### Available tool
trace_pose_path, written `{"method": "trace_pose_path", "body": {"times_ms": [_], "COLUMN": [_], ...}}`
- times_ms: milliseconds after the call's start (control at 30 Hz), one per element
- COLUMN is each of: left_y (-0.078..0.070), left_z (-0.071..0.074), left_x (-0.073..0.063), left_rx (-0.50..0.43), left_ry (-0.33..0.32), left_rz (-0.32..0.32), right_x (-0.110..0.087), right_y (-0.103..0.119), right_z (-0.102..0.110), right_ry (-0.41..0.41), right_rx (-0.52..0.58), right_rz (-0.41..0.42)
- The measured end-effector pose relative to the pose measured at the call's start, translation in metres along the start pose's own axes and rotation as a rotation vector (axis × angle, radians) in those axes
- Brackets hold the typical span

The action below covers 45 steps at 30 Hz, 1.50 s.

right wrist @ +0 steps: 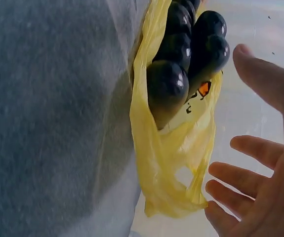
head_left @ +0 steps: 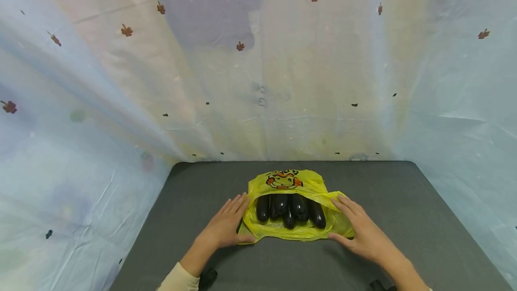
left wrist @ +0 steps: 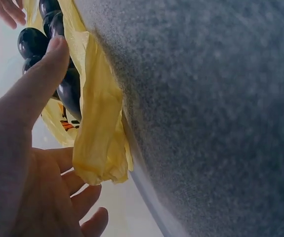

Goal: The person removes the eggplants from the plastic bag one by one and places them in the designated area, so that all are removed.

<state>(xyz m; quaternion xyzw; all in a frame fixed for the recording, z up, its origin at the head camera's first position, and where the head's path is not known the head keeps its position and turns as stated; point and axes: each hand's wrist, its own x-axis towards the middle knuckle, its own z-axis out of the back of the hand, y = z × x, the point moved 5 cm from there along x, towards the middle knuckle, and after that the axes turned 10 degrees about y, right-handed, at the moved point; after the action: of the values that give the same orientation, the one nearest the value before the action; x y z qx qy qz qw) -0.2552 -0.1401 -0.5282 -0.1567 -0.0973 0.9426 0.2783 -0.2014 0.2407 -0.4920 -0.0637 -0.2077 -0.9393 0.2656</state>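
A yellow plastic bag [head_left: 315, 182] with a cartoon print lies with its mouth spread towards me. Inside are several glossy, dark eggplants [head_left: 299, 205], their rounded ends facing out. At the bag's left side is my left hand [head_left: 224, 224], fingers extended and thumb apart, with the fingertips right at the plastic. My right hand [head_left: 361, 230] is held likewise at the bag's right side. In the left wrist view, the thumb overlaps the eggplants [left wrist: 30, 42] while the other fingers are beside the bag's edge. The right wrist view has spread fingers next to the bag's handle [right wrist: 174, 200].
The bag lies on a dark grey table [head_left: 206, 178] with rounded far corners. Behind and beside the table hangs a pale plastic sheet [head_left: 282, 102] printed with brown leaves. Dark straps show near both wrists.
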Motion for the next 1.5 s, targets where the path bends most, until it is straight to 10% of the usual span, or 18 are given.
{"method": "trace_pose_path", "body": {"times_ms": [333, 1500], "left_y": [-0.004, -0.013], "left_z": [-0.002, -0.006], "left_x": [-0.001, 0.002], "left_rx": [0.054, 0.189], "left_ry": [0.019, -0.033], "left_rz": [0.017, 0.018], "right_x": [0.006, 0.027], "right_y": [0.008, 0.001], "right_z": [-0.005, -0.038], "right_ry": [-0.099, 0.054], "right_rx": [-0.008, 0.164], "right_rz": [0.023, -0.241]}}
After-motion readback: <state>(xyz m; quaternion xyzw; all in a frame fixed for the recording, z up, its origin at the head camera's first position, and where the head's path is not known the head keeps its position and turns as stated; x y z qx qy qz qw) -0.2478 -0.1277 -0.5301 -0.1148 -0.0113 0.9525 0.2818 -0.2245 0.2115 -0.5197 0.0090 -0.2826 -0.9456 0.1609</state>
